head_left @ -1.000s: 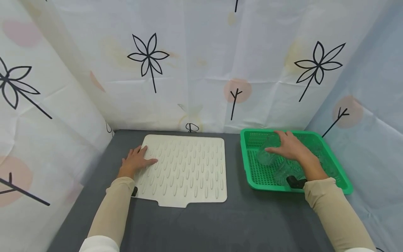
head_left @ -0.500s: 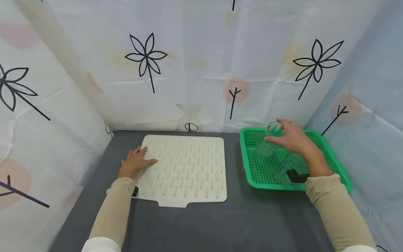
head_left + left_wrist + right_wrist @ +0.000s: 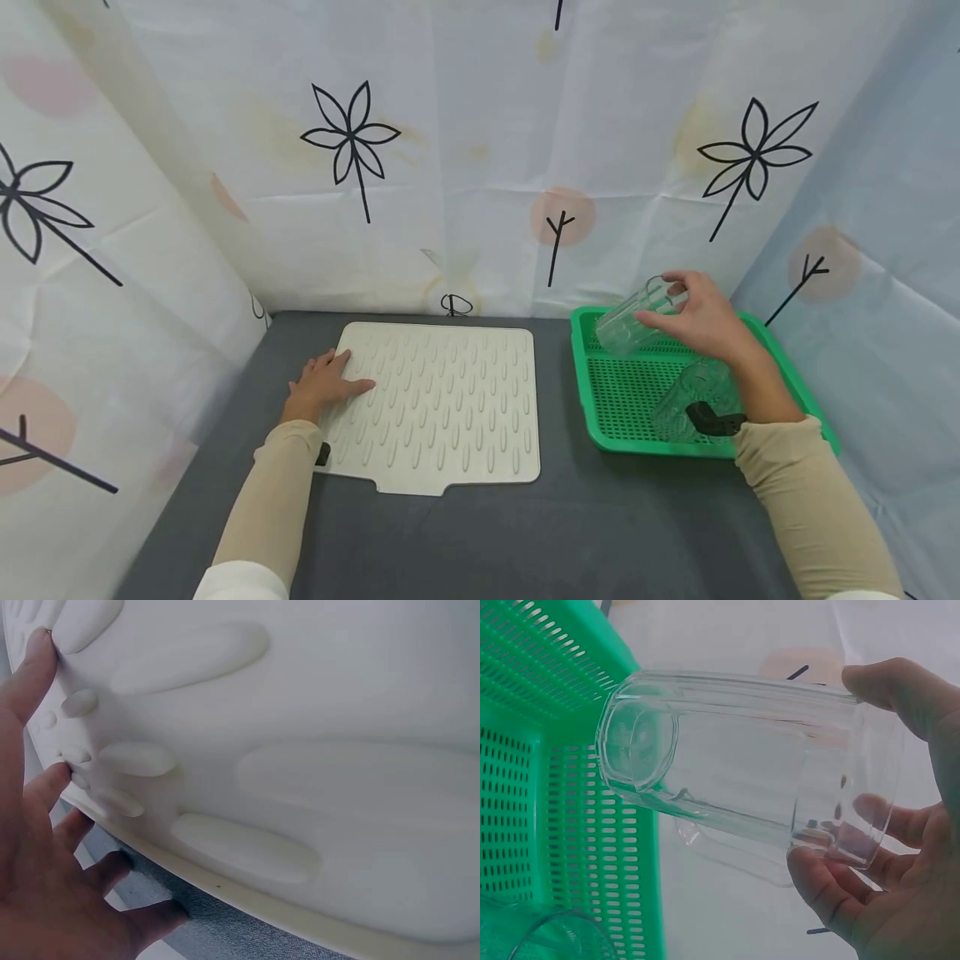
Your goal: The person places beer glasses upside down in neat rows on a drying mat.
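Observation:
Over the back of the green basket (image 3: 622, 450), my right hand (image 3: 701, 321) holds a clear glass mug (image 3: 628, 325) near its rim, thumb on one side and fingers on the other. The mug lies tilted, its thick base pointing left, and a clear handle loop shows below it in the right wrist view. A second clear glass (image 3: 693, 400) leans inside the basket below my right wrist. My left hand (image 3: 322, 387) rests spread on the left edge of a cream ridged drying mat (image 3: 450, 400); in the left wrist view, its thumb touches the ridged surface and other fingers reach past the edge.
The mat and basket lie side by side on a dark grey table (image 3: 480, 542). A white patterned cloth (image 3: 480, 167) hangs behind and along both sides. My right forearm crosses the basket's right part and hides some of it.
My right hand has lifted the glass mug from the basket, and its base has swung up and left. The left hand stays on the mat.

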Demonstrator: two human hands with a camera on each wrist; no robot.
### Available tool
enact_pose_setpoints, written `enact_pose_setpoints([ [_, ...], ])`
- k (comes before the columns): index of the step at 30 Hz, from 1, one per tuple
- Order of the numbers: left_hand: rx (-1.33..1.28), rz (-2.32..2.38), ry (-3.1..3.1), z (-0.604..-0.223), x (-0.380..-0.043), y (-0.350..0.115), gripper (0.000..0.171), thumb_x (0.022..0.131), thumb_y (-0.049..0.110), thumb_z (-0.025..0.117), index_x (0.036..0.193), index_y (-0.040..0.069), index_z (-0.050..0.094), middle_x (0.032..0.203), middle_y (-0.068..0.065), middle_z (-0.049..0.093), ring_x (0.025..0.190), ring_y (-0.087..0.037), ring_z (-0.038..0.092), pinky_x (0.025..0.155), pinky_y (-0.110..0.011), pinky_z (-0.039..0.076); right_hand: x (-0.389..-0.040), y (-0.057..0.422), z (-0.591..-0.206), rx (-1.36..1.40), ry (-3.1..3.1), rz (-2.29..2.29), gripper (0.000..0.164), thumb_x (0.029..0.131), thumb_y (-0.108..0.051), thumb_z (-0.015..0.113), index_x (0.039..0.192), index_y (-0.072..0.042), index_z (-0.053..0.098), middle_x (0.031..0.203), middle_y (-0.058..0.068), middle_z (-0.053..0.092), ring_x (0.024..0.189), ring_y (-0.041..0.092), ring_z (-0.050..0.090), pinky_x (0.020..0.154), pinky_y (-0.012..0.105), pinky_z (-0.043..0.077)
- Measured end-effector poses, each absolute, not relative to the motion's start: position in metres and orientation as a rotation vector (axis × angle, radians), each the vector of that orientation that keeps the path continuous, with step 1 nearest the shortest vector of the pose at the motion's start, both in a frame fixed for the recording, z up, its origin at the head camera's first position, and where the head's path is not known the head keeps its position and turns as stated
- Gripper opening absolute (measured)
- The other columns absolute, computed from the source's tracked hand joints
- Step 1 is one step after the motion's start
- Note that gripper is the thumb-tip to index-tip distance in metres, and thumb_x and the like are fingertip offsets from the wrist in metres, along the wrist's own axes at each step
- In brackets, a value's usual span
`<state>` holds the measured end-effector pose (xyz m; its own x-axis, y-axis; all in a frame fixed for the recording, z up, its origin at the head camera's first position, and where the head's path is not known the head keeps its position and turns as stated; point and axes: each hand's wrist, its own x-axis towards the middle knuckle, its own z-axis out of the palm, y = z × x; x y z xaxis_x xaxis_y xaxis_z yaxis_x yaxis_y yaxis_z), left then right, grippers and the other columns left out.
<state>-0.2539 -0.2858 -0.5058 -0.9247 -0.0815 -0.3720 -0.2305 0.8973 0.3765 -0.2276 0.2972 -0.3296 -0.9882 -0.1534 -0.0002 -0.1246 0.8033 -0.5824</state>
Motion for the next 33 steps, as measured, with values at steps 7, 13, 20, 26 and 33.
enact_pose_setpoints([
  [7,-0.225,0.605,2.708,-0.503,-0.251,-0.284,0.105,0.090,0.068,0.063,0.165,0.012,0.016,0.170,-0.026,0.003,0.154,-0.058,-0.005,0.113,-0.085,0.000,-0.226,0.298,-0.325,-0.213,2.858,-1.110,0.090,0.099,-0.041,0.065,0.162,-0.002,0.013,0.157,0.033,0.027,0.140,0.054,0.038,0.098,0.066,0.046],
  [13,-0.228,0.613,2.711,-0.503,-0.252,-0.284,0.105,0.090,0.067,0.064,0.165,0.011,0.016,0.170,-0.027,0.003,0.154,-0.058,-0.005,0.113,-0.085,0.000,-0.224,0.293,-0.326,-0.161,2.798,-1.301,0.088,0.099,-0.041,0.067,0.162,-0.009,0.014,0.161,0.023,0.030,0.146,0.046,0.037,0.104,0.063,0.045],
  [20,-0.224,0.625,2.715,-0.500,-0.251,-0.285,0.103,0.091,0.065,0.064,0.165,0.011,0.016,0.170,-0.026,0.002,0.154,-0.058,-0.006,0.113,-0.085,-0.001,-0.224,0.285,-0.332,-0.202,2.754,-1.496,0.080,0.100,-0.029,0.066,0.162,-0.011,0.019,0.158,0.020,0.032,0.143,0.039,0.040,0.098,0.033,0.049],
  [26,-0.226,0.617,2.721,-0.496,-0.248,-0.282,0.101,0.092,0.064,0.064,0.165,0.011,0.017,0.170,-0.027,0.003,0.154,-0.058,-0.006,0.113,-0.085,0.000,-0.227,0.279,-0.343,-0.273,2.679,-1.719,0.071,0.099,-0.018,0.068,0.158,-0.013,0.028,0.140,-0.006,0.042,0.122,0.004,0.051,0.084,0.010,0.051],
  [33,-0.219,0.608,2.725,-0.492,-0.246,-0.281,0.100,0.092,0.064,0.063,0.164,0.010,0.019,0.170,-0.027,0.005,0.154,-0.058,-0.004,0.112,-0.086,0.001,-0.231,0.266,-0.353,-0.319,2.509,-1.962,0.065,0.096,-0.008,0.070,0.151,-0.012,0.035,0.130,-0.013,0.045,0.115,0.000,0.056,0.084,0.011,0.054],
])
